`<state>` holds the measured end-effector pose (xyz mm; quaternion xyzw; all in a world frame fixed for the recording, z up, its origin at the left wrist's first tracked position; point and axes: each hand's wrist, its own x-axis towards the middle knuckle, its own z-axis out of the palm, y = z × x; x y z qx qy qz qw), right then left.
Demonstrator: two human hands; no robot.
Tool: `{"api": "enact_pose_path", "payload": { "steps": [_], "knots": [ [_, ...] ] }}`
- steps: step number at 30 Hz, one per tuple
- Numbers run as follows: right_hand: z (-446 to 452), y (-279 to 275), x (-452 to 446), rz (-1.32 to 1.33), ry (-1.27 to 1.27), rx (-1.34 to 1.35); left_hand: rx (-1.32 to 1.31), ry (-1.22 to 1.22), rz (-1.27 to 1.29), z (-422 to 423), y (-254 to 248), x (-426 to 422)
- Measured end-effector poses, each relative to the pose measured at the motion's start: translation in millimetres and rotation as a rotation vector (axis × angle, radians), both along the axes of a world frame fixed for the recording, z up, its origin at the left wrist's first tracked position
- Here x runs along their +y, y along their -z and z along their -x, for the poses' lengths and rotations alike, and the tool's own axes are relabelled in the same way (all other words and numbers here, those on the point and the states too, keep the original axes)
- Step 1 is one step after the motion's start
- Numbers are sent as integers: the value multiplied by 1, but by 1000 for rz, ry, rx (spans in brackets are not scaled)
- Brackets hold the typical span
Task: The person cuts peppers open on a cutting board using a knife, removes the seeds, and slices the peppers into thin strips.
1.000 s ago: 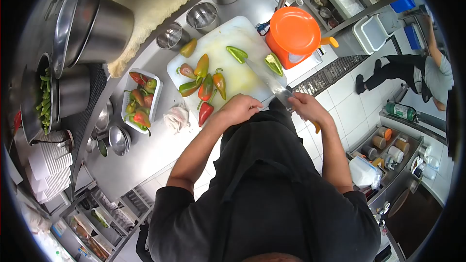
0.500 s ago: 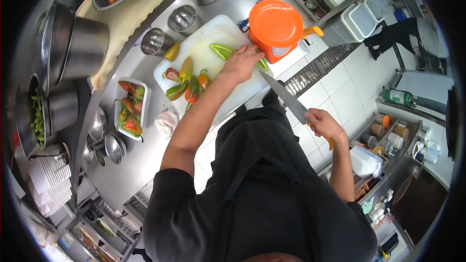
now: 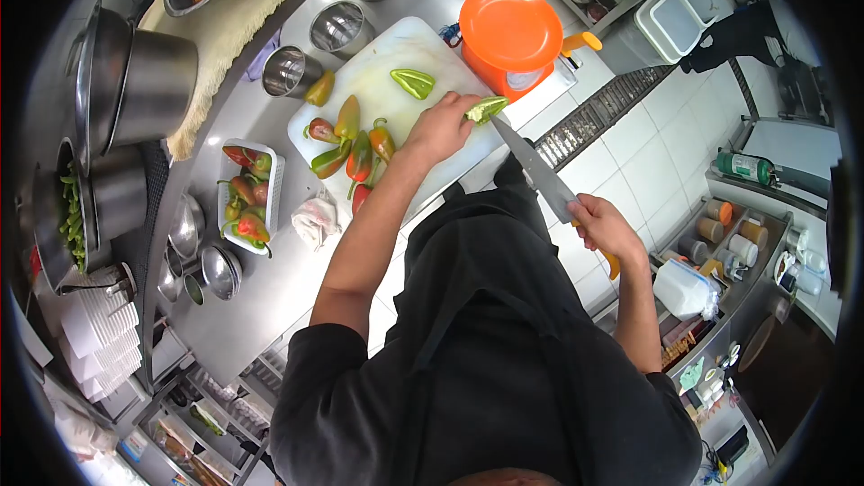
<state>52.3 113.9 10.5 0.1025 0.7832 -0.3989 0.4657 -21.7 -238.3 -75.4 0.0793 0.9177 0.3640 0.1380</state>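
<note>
My left hand (image 3: 439, 130) is over the right side of the white cutting board (image 3: 418, 40), its fingers closed on a green pepper half (image 3: 487, 109) with the pale inside facing up. My right hand (image 3: 605, 227) grips the yellow handle of a large kitchen knife (image 3: 537, 171). The blade points up and left, its tip close to the held half, and I cannot tell if they touch. Another green pepper half (image 3: 412, 83) lies cut side up farther back. Several whole red, orange and green peppers (image 3: 358, 160) lie at the board's left side.
An orange container (image 3: 510, 36) stands at the board's right edge. Metal cups (image 3: 291, 72) sit behind the board. To the left are a white basket of peppers (image 3: 278, 182) and a crumpled cloth (image 3: 315, 220). A person in dark clothes (image 3: 742, 40) is at the far right.
My left hand has drawn slightly down and left, and the pepper half under it now shows its open inside. The other half has turned on the board. The knife stays in my right hand.
</note>
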Motion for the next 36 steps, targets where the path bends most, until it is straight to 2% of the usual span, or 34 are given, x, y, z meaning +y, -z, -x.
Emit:
{"api": "enact_pose_path", "payload": {
  "steps": [9, 16, 22, 25, 31, 34, 36],
  "knots": [
    [-7, 13, -14, 72, 71, -67, 232, -102, 1, -15, 23, 5],
    [-19, 18, -34, -29, -54, 90, 321, -302, 40, -31, 36, 19],
    [-29, 30, -42, -46, -71, 179, 218, -452, 7, -34, 40, 28],
    [-32, 39, -44, -92, -147, 295, 88, -601, -195, -32, 60, 29],
    [-34, 59, -48, -97, -195, 392, -59, -593, -209, -24, 60, 16],
    [-36, 63, -45, -101, -184, 416, 198, -475, -70, -24, 59, 13],
    [-35, 64, -43, -128, -204, 433, 280, -416, 22, -25, 57, 14]
  ]
}}
